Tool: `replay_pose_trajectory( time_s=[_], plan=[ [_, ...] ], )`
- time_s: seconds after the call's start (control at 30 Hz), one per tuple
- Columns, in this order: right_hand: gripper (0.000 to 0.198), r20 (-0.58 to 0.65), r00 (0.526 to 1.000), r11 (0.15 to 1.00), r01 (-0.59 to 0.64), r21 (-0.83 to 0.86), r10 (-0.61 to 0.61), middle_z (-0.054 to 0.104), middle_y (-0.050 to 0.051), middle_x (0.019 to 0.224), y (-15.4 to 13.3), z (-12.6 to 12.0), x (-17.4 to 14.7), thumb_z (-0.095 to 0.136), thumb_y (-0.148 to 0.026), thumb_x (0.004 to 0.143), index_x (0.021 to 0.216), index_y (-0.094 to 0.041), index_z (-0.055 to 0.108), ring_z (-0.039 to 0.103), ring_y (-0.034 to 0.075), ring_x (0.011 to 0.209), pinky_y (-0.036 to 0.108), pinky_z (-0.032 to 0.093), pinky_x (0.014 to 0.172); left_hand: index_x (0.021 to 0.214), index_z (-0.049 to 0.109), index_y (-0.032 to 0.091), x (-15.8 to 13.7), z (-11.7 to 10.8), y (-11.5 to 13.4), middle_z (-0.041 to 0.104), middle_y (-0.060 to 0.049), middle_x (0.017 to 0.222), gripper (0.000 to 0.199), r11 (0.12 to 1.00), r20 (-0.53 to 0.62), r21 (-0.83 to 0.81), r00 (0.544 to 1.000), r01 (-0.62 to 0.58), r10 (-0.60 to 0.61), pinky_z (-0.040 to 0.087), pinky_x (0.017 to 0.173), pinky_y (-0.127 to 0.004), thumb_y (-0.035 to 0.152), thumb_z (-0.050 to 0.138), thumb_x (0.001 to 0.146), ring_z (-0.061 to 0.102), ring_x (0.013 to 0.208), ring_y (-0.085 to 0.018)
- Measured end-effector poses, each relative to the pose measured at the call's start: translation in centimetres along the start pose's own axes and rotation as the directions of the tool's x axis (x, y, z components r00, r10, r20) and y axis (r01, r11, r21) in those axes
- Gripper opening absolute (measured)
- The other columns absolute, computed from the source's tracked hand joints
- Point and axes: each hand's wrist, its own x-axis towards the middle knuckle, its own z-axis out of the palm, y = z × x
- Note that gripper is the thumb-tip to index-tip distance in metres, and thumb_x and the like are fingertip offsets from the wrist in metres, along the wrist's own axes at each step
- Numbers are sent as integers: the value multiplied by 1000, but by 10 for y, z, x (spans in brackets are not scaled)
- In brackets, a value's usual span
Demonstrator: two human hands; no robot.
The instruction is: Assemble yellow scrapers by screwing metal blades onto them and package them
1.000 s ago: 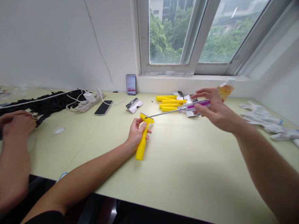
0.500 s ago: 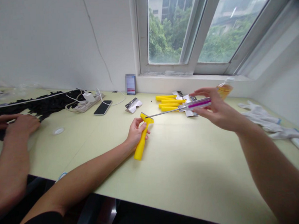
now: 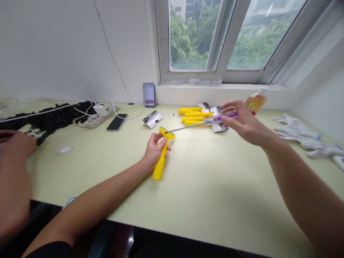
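My left hand point(image 3: 155, 149) is closed around the neck of a yellow scraper point(image 3: 160, 164), whose wide head points up and away from me. In my right hand point(image 3: 242, 122) is a screwdriver point(image 3: 209, 121) with a clear and purple handle, gripped between thumb and fingers. Its long shaft runs leftward, and the tip meets the scraper's head near a screw spot. Behind the shaft, several more yellow scrapers point(image 3: 195, 115) lie with card sleeves at their heads. A loose printed card point(image 3: 152, 119) rests beyond my left hand.
A drink bottle point(image 3: 255, 101) stands behind my right hand, with white gloves point(image 3: 298, 134) to its right. Leftward are a phone point(image 3: 117, 122), a power strip point(image 3: 99, 117), a tape roll point(image 3: 66, 149) and black scraps point(image 3: 61, 119). Another person's hand point(image 3: 17, 145) works at far left.
The screwdriver tip stays at the scraper's head while my right hand's grip on the handle has shifted a little. The whole view has moved slightly.
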Motion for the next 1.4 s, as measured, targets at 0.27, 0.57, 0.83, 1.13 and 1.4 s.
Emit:
replay_pose_trajectory(
  time_s=[0.27, 0.57, 0.83, 1.13, 1.4],
  plan=[
    [50, 37, 999, 992, 10, 128, -14, 67, 7, 101, 8, 4, 3, 58, -56, 83, 121, -25, 51, 65, 21, 73, 34, 52, 61, 93, 43, 20, 0, -1, 0, 54, -3, 112, 37, 1000, 5, 7, 1000, 0, 0, 44, 33, -19, 32, 73, 75, 63, 54, -10],
    [57, 90, 996, 989, 2, 146, -15, 68, 6, 92, 1, 2, 0, 62, -56, 80, 126, -24, 48, 65, 21, 67, 34, 54, 59, 94, 44, 19, 1, -1, -2, 54, -5, 116, 40, 1000, -23, 17, 1000, -11, 12, 45, 33, -19, 35, 75, 73, 65, 55, -11],
    [48, 51, 999, 972, 0, 233, -12, 67, 7, 97, 4, 7, 1, 65, -54, 79, 114, -24, 50, 67, 22, 73, 34, 55, 60, 96, 46, 19, -2, 0, -1, 53, -8, 126, 44, 1000, -45, 26, 999, -8, 9, 46, 33, -19, 37, 78, 70, 66, 57, -10],
    [42, -44, 998, 978, -39, 203, 49, 65, 4, 87, 3, 15, 0, 59, -52, 84, 114, -26, 46, 63, 20, 65, 33, 52, 55, 102, 48, 20, 0, -1, -1, 55, -9, 127, 48, 1000, -58, 19, 998, -20, 21, 45, 33, -19, 37, 79, 69, 65, 55, -10],
    [40, -6, 997, 974, -76, 215, 79, 63, 1, 76, 4, 17, 0, 59, -55, 83, 107, -26, 45, 60, 17, 56, 31, 49, 50, 104, 47, 20, 1, -2, -1, 52, -11, 129, 47, 1000, -72, 10, 997, -27, 27, 44, 33, -20, 35, 77, 71, 66, 55, -12]
  ],
)
